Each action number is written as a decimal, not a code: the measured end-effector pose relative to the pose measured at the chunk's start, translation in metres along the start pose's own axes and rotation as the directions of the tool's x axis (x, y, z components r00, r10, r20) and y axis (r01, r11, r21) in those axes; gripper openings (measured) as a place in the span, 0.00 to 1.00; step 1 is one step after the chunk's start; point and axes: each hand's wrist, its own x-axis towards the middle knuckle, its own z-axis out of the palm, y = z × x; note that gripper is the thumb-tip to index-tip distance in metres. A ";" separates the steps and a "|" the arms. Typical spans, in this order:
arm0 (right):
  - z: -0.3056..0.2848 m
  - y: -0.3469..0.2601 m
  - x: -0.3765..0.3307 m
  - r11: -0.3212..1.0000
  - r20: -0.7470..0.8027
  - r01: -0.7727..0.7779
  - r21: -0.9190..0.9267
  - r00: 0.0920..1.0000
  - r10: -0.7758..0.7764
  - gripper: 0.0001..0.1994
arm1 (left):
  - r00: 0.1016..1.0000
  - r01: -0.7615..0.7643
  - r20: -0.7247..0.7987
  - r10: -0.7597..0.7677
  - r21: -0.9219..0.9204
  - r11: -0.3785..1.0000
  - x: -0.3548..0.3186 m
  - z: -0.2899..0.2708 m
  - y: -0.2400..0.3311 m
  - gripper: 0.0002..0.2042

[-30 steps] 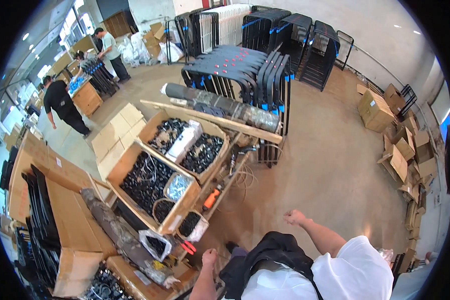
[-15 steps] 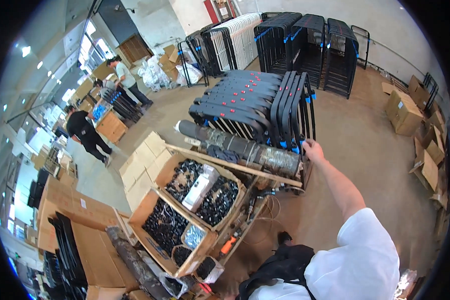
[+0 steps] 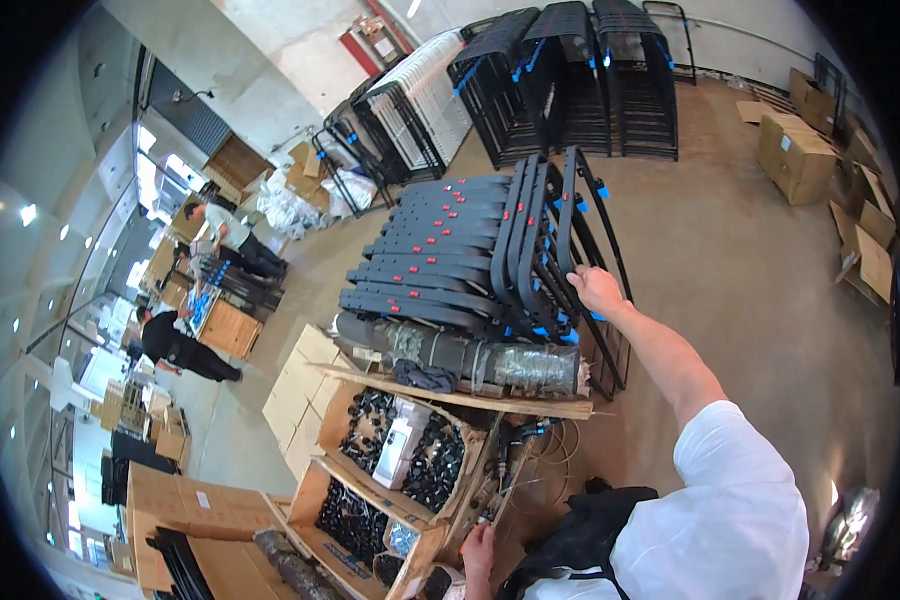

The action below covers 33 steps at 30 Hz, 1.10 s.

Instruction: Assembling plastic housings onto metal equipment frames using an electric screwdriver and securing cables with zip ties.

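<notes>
The person wore a loose white fabric top (image 3: pixel 710 510) with a wide, short right sleeve (image 3: pixel 708 432) and a creased black cloth garment (image 3: pixel 585 535) in front; the right hand (image 3: pixel 600 291) and left hand (image 3: pixel 479 547) were bare.

No lettering is being legibly displayed, though small white labels (image 3: pixel 786 143) are being borne by the right-hand carton (image 3: pixel 800 168) and the left-hand carton (image 3: pixel 165 500), their print unresolved.

A smooth brown floor (image 3: pixel 725 300) meets pale walls (image 3: pixel 760 50). Bright windows (image 3: pixel 148 140) glare near a grey ribbed shutter (image 3: pixel 182 105). Small white lights (image 3: pixel 28 214) dot the ceiling (image 3: pixel 75 190)
</notes>
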 end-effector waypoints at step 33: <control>0.181 0.183 -0.305 -0.375 0.787 -0.693 0.616 0.524 0.325 0.31 | 0.807 -0.414 0.379 0.453 -0.184 0.892 -0.022 0.188 0.310 0.22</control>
